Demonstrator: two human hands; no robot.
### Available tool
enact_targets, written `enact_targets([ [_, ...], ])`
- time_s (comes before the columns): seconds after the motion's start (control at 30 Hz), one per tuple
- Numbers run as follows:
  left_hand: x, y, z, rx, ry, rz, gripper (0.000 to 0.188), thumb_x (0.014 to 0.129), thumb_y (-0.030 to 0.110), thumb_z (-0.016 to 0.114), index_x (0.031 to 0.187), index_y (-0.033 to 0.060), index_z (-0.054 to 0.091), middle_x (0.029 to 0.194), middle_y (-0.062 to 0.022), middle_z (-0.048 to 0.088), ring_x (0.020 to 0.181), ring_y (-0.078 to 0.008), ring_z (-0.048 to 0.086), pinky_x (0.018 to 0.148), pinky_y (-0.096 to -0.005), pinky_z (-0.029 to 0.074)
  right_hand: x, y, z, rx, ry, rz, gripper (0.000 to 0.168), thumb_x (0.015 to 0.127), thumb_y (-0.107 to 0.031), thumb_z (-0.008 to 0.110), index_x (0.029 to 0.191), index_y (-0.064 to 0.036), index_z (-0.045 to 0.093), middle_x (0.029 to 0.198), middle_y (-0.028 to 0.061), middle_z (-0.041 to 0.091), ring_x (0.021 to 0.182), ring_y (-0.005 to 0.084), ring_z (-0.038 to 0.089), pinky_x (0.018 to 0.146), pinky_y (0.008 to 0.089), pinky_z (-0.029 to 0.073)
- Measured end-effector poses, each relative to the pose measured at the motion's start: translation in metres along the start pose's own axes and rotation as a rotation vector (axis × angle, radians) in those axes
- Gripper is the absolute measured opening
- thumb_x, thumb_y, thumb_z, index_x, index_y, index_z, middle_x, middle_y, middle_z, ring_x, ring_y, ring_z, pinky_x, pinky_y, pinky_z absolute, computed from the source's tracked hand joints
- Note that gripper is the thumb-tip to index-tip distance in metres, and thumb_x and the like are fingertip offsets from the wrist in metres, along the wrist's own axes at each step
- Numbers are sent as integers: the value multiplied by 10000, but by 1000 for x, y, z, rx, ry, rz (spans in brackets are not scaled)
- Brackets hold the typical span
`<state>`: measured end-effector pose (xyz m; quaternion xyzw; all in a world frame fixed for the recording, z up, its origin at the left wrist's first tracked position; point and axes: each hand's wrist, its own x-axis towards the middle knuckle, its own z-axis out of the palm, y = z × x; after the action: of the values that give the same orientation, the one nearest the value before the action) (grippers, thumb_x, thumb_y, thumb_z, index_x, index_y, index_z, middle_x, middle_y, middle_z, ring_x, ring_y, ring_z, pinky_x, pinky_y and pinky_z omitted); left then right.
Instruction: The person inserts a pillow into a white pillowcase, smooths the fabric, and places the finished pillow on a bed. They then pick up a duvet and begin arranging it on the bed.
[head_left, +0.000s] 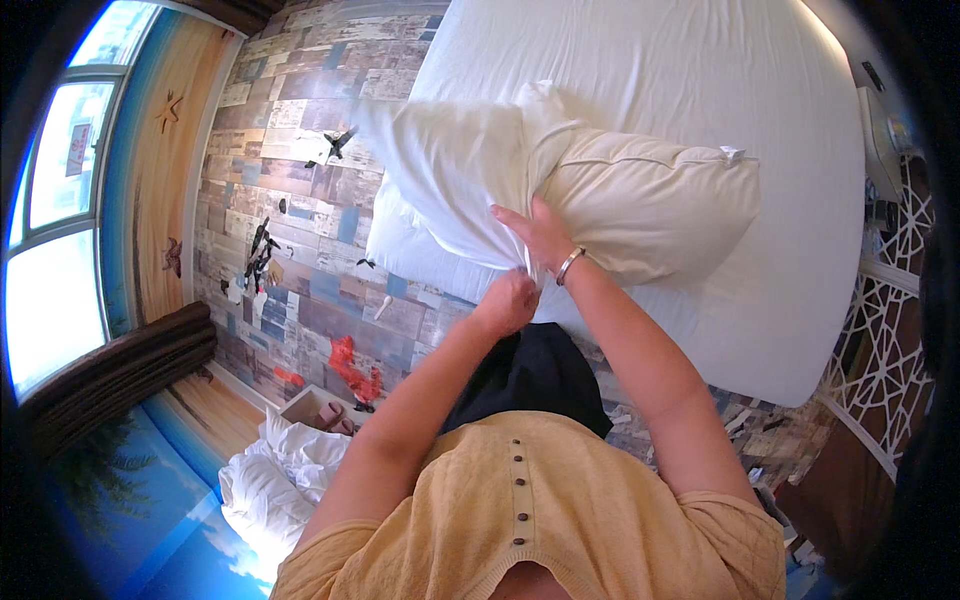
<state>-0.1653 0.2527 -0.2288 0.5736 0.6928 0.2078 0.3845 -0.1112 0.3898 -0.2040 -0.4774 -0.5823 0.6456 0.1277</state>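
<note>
A white pillow (645, 202) lies on the bed's white sheet (780, 300), its right end bare, with a small tag at the corner. White pillowcase fabric (457, 165) covers its left end and spreads out to the left, with the far tip blurred. My left hand (505, 304) is closed on the gathered edge of the pillowcase, close to the near side of the bed. Just above and to the right, my right hand (544, 236), with a silver bracelet at the wrist, rests against the pillow and the fabric, thumb and fingers spread; its fingertips are partly hidden in the folds.
Dark and red items (354, 371) are scattered on the patchwork wood-look floor (315, 225) at left. White bedding (277, 480) is heaped at lower left beside a box (300, 409) with slippers. Right of the bed stand a white bedside table (877, 142) and a white lattice panel (885, 360).
</note>
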Motion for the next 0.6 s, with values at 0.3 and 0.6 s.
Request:
enact_targets([
  [0.3, 3, 40, -28, -97, 457, -131, 297, 833, 247, 675, 875, -32, 583, 771, -219, 605, 765, -405, 597, 706, -431, 491, 38, 18, -7, 172, 222, 241, 496, 887, -413, 589, 1004, 67, 632, 970, 166, 659, 899, 246, 615, 760, 366, 472],
  [0.6, 19, 2, 1, 187, 294, -412, 426, 895, 316, 542, 661, -25, 642, 648, -244, 620, 639, -415, 635, 632, -487, 512, -28, 42, -32, -308, 159, -120, 426, 853, -371, 616, 989, 33, 632, 846, 257, 649, 787, 409, 625, 725, 428, 494],
])
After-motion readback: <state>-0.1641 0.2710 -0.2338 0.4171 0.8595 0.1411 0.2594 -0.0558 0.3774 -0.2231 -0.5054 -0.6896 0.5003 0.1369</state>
